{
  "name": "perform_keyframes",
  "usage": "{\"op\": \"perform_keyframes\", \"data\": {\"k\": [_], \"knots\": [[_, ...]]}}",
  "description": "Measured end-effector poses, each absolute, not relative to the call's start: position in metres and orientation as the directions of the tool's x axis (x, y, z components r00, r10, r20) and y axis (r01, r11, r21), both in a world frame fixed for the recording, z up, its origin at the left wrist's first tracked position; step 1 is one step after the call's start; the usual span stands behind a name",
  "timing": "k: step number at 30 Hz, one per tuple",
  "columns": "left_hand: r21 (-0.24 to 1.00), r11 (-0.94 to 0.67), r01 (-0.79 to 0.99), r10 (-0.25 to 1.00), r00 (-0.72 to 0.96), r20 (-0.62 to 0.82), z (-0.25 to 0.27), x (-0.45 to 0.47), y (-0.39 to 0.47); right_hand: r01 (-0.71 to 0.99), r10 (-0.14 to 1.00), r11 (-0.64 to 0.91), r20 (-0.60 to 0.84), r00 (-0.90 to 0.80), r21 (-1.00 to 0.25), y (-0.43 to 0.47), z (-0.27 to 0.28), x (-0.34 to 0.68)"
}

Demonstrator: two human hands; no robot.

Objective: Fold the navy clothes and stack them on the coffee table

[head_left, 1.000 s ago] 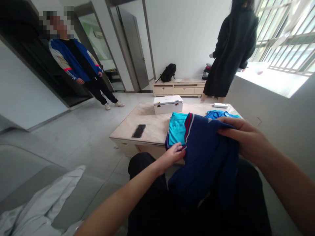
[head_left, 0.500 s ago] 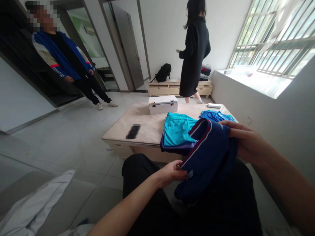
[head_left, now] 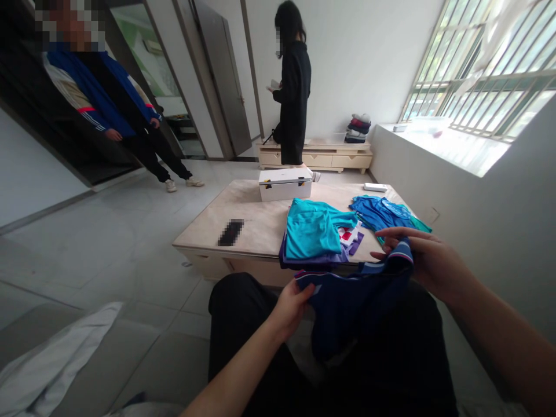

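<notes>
A navy blue garment with striped trim hangs over the person's lap, stretched between both hands just in front of the near edge of the low table. The left hand grips its lower left edge, fingers closed on the cloth with the thumb on top. The right hand holds the upper right corner by the striped band, fingers curled over the fabric, though how tightly they pinch it is hard to judge from this angle. The garment sags in the middle and drapes down against the dark trousers. On the table just beyond it lies a folded turquoise shirt stacked on a purple garment, with a bit of white and red cloth showing at its right side. Further right lies a crumpled bright blue garment, near the right hand but apart from it. A white box stands at the far side of the table, a small white object lies near the far right corner, and a dark blurred item lies at the left. A white cloth lies on the grey sofa at the lower left. Two other people stand in the room, one in a blue jacket by the doorway and one in a black coat beyond the table.
</notes>
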State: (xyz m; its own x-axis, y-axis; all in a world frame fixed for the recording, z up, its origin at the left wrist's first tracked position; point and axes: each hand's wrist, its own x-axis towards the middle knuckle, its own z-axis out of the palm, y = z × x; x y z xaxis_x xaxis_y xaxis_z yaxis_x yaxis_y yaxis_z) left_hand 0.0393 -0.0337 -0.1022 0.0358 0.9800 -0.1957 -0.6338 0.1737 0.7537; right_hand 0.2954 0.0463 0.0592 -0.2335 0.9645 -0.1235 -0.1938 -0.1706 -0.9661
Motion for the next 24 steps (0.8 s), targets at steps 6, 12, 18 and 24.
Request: {"op": "perform_keyframes", "data": {"k": [6, 12, 18, 24], "knots": [[0.969, -0.109, -0.222, 0.982, -0.175, 0.07, -0.063, -0.01, -0.038, 0.285, 0.982, 0.101, 0.049, -0.184, -0.953, 0.056, 0.033, 0.312], [0.88, -0.314, 0.356, 0.897, -0.194, 0.398, -0.006, -0.045, -0.054, 0.138, 0.899, 0.044, -0.021, -0.438, -0.989, 0.053, 0.016, 0.305], [0.842, -0.324, 0.431, 0.826, -0.306, 0.474, 0.004, -0.059, -0.041, 0.062, 0.839, -0.029, -0.058, -0.541, -0.998, 0.065, -0.002, 0.289], [0.953, -0.304, -0.019, 0.831, -0.495, 0.255, -0.017, -0.053, -0.019, -0.014, 0.868, -0.095, -0.075, -0.491, -0.995, 0.078, -0.028, 0.286]]}}
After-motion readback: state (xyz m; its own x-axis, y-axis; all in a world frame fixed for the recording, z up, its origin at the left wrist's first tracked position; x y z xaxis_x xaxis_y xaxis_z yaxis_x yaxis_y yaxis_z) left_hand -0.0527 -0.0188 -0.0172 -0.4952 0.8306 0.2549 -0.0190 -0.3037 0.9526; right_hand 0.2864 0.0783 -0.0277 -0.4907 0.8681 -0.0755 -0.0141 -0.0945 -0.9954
